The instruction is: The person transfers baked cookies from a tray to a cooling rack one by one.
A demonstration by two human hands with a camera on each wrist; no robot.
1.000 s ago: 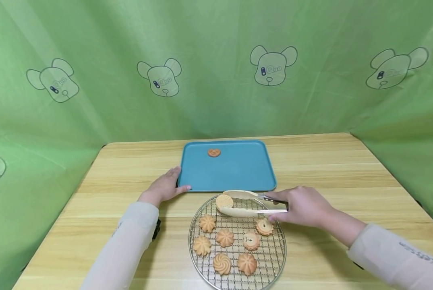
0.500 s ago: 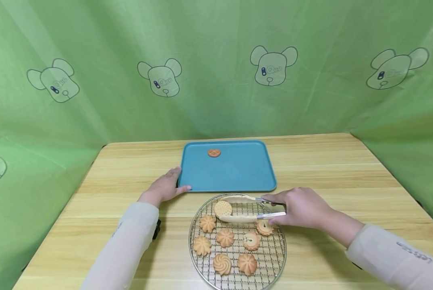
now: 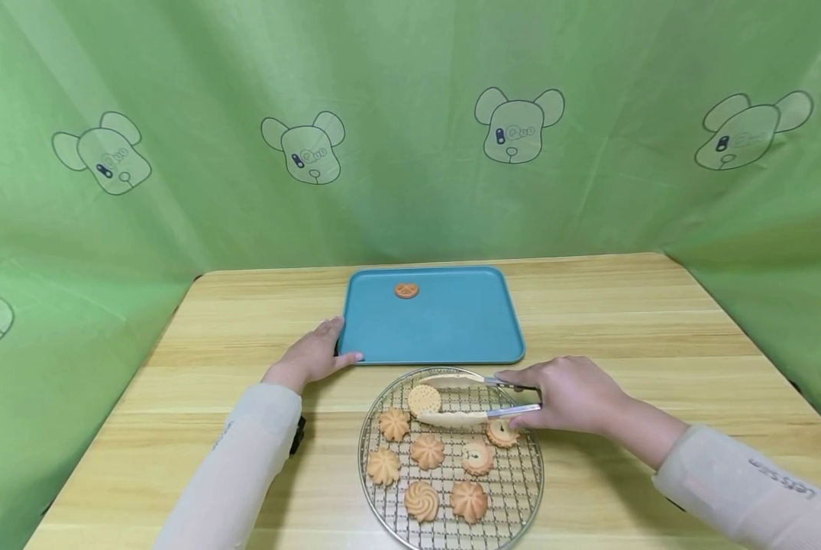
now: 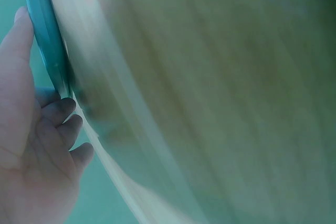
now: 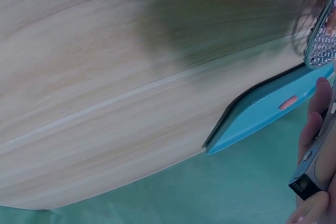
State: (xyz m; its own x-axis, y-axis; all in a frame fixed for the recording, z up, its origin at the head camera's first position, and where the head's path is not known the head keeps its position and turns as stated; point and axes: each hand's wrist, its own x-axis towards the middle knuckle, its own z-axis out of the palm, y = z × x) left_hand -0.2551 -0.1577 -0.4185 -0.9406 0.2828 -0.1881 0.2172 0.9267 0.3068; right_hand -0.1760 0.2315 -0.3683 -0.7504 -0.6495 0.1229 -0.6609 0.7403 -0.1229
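Observation:
My left hand (image 3: 311, 353) grips the front left corner of a blue tray (image 3: 451, 328), thumb on the near rim and fingers along its left side. A pretzel-shaped cookie (image 3: 406, 290) lies at the back of that tray. My right hand (image 3: 571, 393) holds a pair of tongs (image 3: 513, 410) with pale, ribbed tips. Between the tong tips, at their far left end, sits a round dotted cookie (image 3: 424, 400) over the round wire rack (image 3: 513, 496). The right wrist view shows the fingers around the metal tongs handle (image 5: 320, 156).
Several cookies lie on the rack, including a swirl cookie (image 3: 421, 501), a fluted cookie (image 3: 468, 501) and a bear-face cookie (image 3: 477, 457). The rack stands just in front of the tray on the wooden table (image 3: 231, 336). Green curtains (image 3: 410, 206) enclose the table.
The tongs and the dotted cookie have come slightly nearer over the rack, and the tong tips stand a little wider apart. My left hand and the tray have stayed put.

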